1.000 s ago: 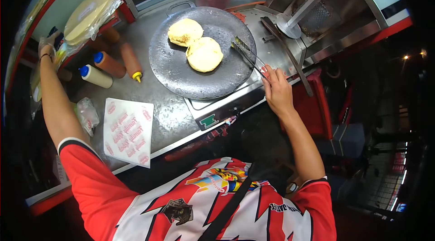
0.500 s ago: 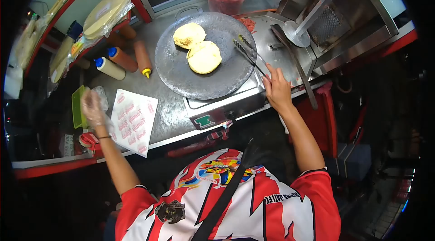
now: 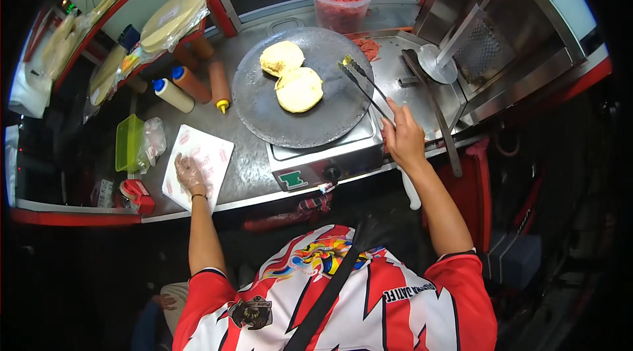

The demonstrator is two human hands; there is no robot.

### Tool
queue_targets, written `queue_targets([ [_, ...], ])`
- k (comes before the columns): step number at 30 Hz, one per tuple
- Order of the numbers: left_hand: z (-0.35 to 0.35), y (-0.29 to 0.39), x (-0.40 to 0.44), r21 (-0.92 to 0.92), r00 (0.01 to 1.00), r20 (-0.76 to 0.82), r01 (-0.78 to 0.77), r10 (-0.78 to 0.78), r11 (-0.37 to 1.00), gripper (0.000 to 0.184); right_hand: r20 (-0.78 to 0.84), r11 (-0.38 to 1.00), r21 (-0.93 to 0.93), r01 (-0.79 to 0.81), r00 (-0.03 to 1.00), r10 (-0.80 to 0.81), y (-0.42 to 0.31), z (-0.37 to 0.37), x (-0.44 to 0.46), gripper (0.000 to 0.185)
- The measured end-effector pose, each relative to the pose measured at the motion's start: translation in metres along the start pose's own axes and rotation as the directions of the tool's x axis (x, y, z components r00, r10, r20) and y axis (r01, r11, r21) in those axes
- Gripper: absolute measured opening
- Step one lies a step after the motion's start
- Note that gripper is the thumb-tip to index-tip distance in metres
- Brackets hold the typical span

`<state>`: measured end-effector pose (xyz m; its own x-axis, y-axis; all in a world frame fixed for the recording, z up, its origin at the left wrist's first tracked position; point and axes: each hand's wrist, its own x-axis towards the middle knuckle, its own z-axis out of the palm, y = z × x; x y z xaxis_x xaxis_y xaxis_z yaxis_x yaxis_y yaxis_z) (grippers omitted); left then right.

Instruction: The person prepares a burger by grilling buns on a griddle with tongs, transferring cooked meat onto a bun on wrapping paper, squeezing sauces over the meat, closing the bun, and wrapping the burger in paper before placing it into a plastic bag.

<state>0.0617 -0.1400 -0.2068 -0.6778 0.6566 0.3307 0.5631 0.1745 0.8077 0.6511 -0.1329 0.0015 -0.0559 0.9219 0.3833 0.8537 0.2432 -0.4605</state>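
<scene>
Steel counter (image 3: 248, 175) with griddle (image 3: 264, 120), sauce bottles (image 3: 175, 95), printed paper (image 3: 217, 153).

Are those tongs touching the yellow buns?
Apart. The head view shows dark griddle between the tongs and the nearer bun.

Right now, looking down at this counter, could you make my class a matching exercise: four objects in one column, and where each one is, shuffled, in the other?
Column 1
1. Tongs
2. Green tray
3. Printed paper
4. Clear tub

Column 2
A. Under the left hand
B. On the far side of the round griddle, holding red shreds
C. In the right hand, tips over the griddle
D. At the left of the counter, beside a crumpled plastic bag

Right pairs: 1-C, 2-D, 3-A, 4-B
</scene>
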Motion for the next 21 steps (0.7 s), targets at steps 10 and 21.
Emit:
queue_targets([
  [10, -0.004, 0.009, -0.006, 0.064, 0.998, 0.05, -0.039, 0.036, 0.997, 0.047, -0.033, 0.999, -0.053, 0.002, 0.999, -0.003, -0.01, 0.003, -0.001, 0.042],
  [21, 0.016, 0.27, 0.078, -0.301, 0.58, 0.261, -0.71, 0.771, 0.636, 0.021, -0.009, 0.992, 0.122, 0.028, 1.0, -0.028, -0.072, -0.035, 0.007, 0.036],
])
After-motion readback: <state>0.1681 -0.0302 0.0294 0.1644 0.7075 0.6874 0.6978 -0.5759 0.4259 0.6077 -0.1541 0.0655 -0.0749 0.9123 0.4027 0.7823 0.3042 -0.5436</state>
